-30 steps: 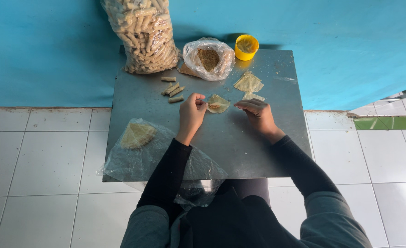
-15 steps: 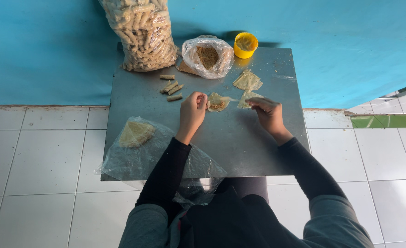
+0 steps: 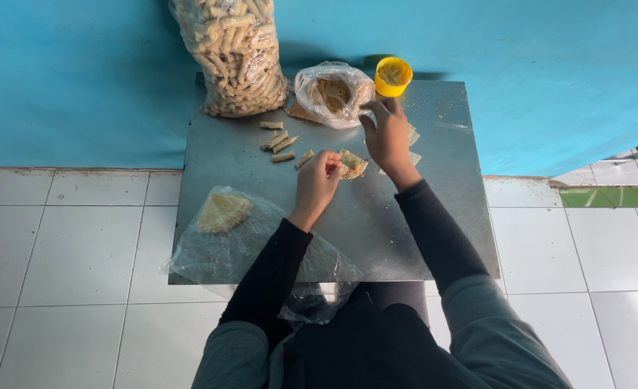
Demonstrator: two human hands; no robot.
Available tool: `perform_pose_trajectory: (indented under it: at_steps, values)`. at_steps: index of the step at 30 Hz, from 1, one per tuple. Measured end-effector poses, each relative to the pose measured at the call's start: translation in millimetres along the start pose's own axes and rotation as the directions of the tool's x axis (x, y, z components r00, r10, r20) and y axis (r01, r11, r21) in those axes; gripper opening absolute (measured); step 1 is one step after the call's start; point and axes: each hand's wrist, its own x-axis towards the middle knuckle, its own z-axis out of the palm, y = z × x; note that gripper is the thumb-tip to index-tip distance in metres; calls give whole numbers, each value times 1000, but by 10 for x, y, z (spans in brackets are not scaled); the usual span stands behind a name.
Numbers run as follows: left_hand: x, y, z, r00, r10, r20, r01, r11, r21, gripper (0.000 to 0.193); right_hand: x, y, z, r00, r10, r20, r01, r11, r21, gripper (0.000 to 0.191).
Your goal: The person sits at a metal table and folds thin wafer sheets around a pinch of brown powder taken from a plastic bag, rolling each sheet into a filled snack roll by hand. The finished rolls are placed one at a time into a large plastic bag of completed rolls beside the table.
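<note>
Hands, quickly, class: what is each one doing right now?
Left hand: fingers curled, pinching the edge of the filled wrapper on the metal table.
Right hand: open, fingers spread, holding nothing, reaching toward the yellow cup.

Soft, even daylight fills the scene, bright without harshness. The grey metal worktop (image 3: 420, 223) carries a dull sheen, no hard glare. Faint shadows sit behind the yellow plastic cup (image 3: 393, 75) on the blue wall (image 3: 81, 79). Focus is crisp; edges bend slightly.
</note>
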Motion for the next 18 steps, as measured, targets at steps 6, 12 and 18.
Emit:
perform_pose_trajectory:
  at_steps: [6, 12, 18]
  values:
    - [9, 76, 5, 1000, 26, 0, -26, 998, 55, 21, -679, -23, -134, 996, 13, 91, 3, 984, -176, 22]
    - [-25, 135, 6, 999, 41, 23, -44, 992, 116, 24, -790, 14, 20, 987, 105, 124, -84, 982, -169, 10]
    - [-24, 155, -6, 998, 56, 22, -58, 989, 139, 25, -767, -58, 25, 965, 206, 165, -231, 961, 154, 12]
